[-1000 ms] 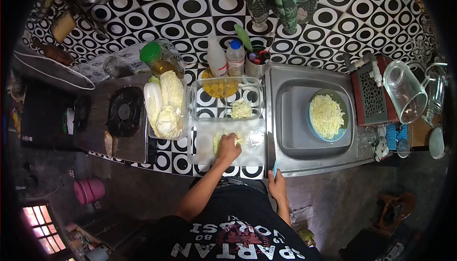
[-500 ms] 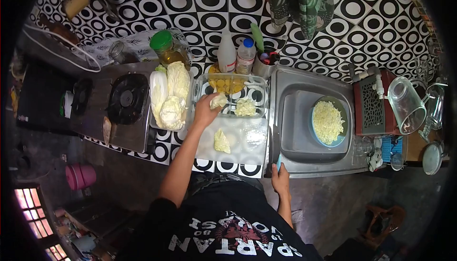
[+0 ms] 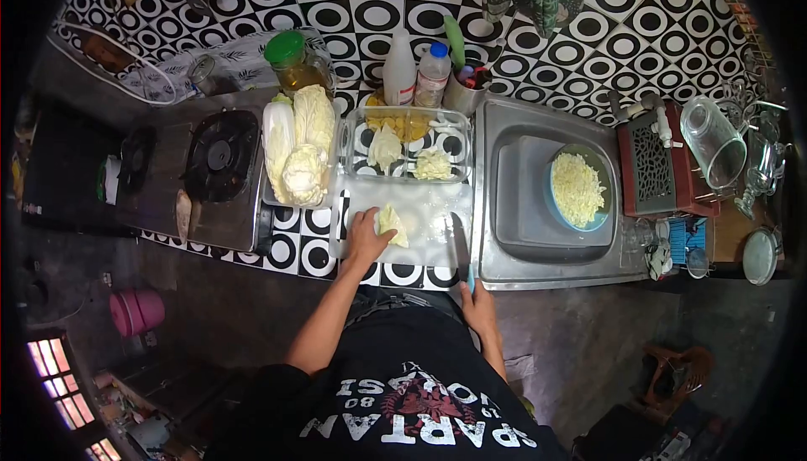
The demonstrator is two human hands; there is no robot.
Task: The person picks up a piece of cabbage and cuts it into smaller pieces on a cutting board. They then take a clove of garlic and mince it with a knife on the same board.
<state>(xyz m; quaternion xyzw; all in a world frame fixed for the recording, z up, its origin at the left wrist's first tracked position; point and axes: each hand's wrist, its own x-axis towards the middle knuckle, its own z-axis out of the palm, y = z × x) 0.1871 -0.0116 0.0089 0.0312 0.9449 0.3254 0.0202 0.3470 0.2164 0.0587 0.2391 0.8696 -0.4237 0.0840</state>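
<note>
My left hand [image 3: 367,239] is on the translucent cutting board [image 3: 424,247], its fingers and thumb curled at the left side of a pale cabbage piece [image 3: 394,227]. My right hand [image 3: 479,307] grips the light blue handle of a knife [image 3: 461,247]. Its dark blade points away from me over the board's right side. Behind the board sits a divided glass container [image 3: 345,158]. It holds a cabbage leaf [image 3: 385,148] at front left, chopped pale pieces [image 3: 433,164] at front right, and yellow-orange slices [image 3: 406,128] at the back.
A tray of whole cabbages [image 3: 313,137] stands left of the container, beside the stove [image 3: 220,154]. On the right, the sink [image 3: 504,268] holds a bowl of chopped cabbage [image 3: 578,192]. Bottles [image 3: 433,76] and a green-lidded jar [image 3: 286,51] line the wall.
My left hand has left the cabbage leaf in the glass container and come down to the piece on the board. My right hand has moved left, bringing the knife over the board.
</note>
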